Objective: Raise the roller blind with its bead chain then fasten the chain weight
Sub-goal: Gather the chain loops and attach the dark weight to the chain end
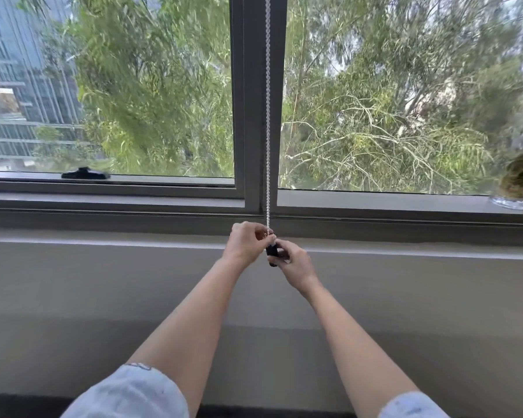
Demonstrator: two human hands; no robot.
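Rolled pale denim sleeves [127,393] sit closest to the lens, and two bare forearms run from them toward the dark grey window mullion [255,101], the landmark for everything else. Far left of the mullion, a black window handle [85,174] lies flat on the lower frame, with a glass-fronted building [18,86] and green trees [151,86] beyond the pane. Just below the foot of the mullion, the left hand [243,242] is closed, its fingertips pinching the white bead chain [267,116] at its lower end. That chain hangs straight down the face of the mullion from the top edge of the view. Directly under the pinch, touching the left hand, the right hand [293,265] is wrapped around the black chain weight [271,251], which shows only partly between the fingers, in front of the pale sill ledge [103,236]. Far right of the mullion, a clear glass vase [511,202] holding a blurred brownish plant stands on the window ledge. No blind fabric shows in view.
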